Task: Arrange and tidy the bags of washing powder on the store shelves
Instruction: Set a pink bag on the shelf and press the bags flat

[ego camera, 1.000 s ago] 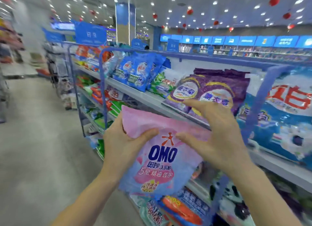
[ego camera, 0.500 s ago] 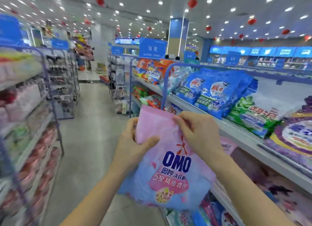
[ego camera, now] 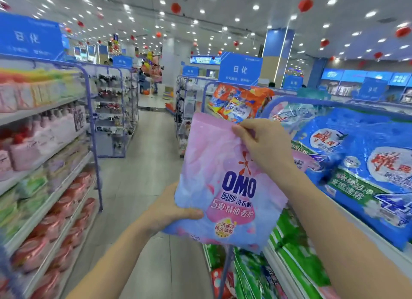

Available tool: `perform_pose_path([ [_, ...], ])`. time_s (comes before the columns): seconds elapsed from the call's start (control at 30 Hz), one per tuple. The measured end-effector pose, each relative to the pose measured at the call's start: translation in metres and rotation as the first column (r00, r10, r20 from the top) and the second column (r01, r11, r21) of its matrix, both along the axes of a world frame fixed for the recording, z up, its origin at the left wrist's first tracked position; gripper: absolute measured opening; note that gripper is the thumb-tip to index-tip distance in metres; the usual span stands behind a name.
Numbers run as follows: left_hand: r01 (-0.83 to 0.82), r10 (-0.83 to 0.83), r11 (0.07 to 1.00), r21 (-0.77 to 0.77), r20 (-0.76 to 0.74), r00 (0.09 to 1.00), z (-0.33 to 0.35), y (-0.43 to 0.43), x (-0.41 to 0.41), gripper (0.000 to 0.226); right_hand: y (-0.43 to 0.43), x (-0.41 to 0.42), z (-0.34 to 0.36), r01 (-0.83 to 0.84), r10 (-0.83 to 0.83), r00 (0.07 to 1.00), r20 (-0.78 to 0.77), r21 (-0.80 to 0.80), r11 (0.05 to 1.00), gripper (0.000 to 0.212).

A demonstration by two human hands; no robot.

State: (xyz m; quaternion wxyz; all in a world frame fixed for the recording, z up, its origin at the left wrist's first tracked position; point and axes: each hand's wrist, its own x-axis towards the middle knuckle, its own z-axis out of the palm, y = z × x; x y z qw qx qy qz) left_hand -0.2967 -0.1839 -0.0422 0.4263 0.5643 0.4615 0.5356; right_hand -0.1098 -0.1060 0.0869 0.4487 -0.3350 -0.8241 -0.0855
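Closest to me, low in the middle of the frame, my left hand (ego camera: 169,211) grips the lower left edge of the pink OMO bag (ego camera: 218,171), with the thumb laid across its front and the fingers hidden behind it. My right hand (ego camera: 263,147) sits higher, just right of centre, and pinches the bag's top right edge between thumb and curled fingers. The bag hangs upright between the two hands with its label towards me. It is in the air over the aisle, in front of the right-hand rack (ego camera: 323,101) and not resting on any shelf.

At the lower right, partly covered by the bag and my right forearm, green bags (ego camera: 296,254) stand in a row on a low shelf. Above them, at the right of the frame, large blue bags (ego camera: 361,164) lean back on the upper shelf. Beyond those, just above my right hand, is a cluster of orange bags (ego camera: 240,102).

On the left of the frame, the left-hand rack (ego camera: 40,109) is blurred. It carries pink bottles (ego camera: 51,131) in its middle rows and red packs (ego camera: 66,200) lower down.

The grey floor (ego camera: 138,164) runs up the centre between the two racks. Farther back, a blue sign (ego camera: 240,70) stands above the right-hand rack with a blue column (ego camera: 276,53) behind it. Red lanterns (ego camera: 305,4) hang from the spotlit ceiling along the top of the frame.
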Motion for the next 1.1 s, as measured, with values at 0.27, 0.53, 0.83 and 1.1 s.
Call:
perform_pose_path([
  [0.27, -0.102, 0.103, 0.994, -0.030, 0.051, 0.993, -0.020, 0.122, -0.056, 0.077, 0.138, -0.064, -0.025, 0.066, -0.059, 0.997, -0.050, 0.147, 0.987, 0.031],
  [0.53, -0.030, 0.026, 0.999, 0.013, 0.196, 0.980, -0.014, 0.272, -0.156, 0.077, 0.260, -0.112, -0.054, 0.053, 0.026, 0.928, -0.372, 0.202, 0.978, 0.028],
  [0.83, 0.177, -0.198, 0.978, 0.106, 0.234, 0.952, 0.018, 0.429, -0.226, 0.073, 0.367, -0.157, -0.163, -0.416, -0.097, 0.590, -0.802, -0.405, 0.814, 0.067],
  [1.1, 0.329, -0.361, 0.926, 0.186, 0.177, 0.916, 0.034, 0.582, -0.193, 0.067, 0.458, -0.141, -0.132, -0.411, -0.312, 0.291, -0.905, -0.412, 0.813, 0.025],
])
